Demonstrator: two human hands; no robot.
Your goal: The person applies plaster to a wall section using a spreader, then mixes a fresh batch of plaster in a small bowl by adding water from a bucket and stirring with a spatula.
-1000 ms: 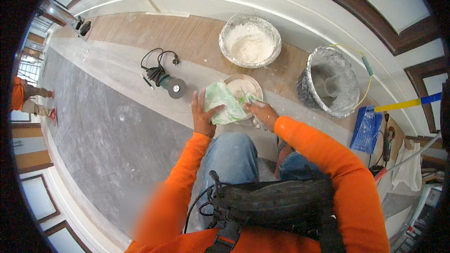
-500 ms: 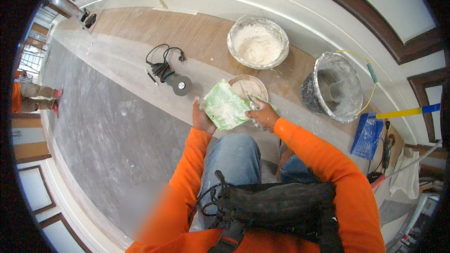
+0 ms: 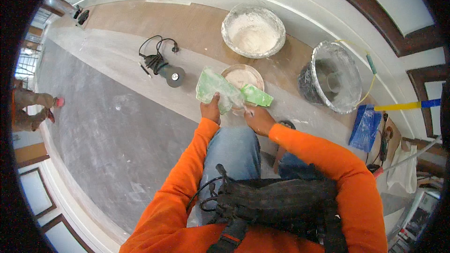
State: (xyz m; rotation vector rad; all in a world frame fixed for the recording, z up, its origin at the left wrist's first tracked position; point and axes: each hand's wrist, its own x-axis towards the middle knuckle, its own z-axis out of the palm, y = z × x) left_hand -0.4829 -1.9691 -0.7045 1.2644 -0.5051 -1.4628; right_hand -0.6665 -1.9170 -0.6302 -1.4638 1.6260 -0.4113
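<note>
My left hand (image 3: pixel 211 109) is closed on the edge of a green board (image 3: pixel 211 85) smeared with white plaster, its thumb on top. A smaller green spreader (image 3: pixel 258 95) overlaps the board's right side. My right hand (image 3: pixel 260 121) is closed around the whitish lower end beside the board, and the grip is partly hidden. Just beyond both tools, a shallow round pan (image 3: pixel 241 73) of pale plaster rests on the floor. A larger basin (image 3: pixel 281 42) holding white powder stands farther back, near the wall.
A corded grinder (image 3: pixel 174 76) lies left of the pan. To the right are a plaster-caked black bucket (image 3: pixel 307 86) and a blue dustpan (image 3: pixel 363 129) with a yellow-and-blue handle. Another person's legs (image 3: pixel 32 98) show at the far left. A white baseboard runs behind the basin.
The green board has tilted, and my left thumb has come over it. The smaller green spreader has swung into plain sight beside the board. My right hand has moved left and nearer to me.
</note>
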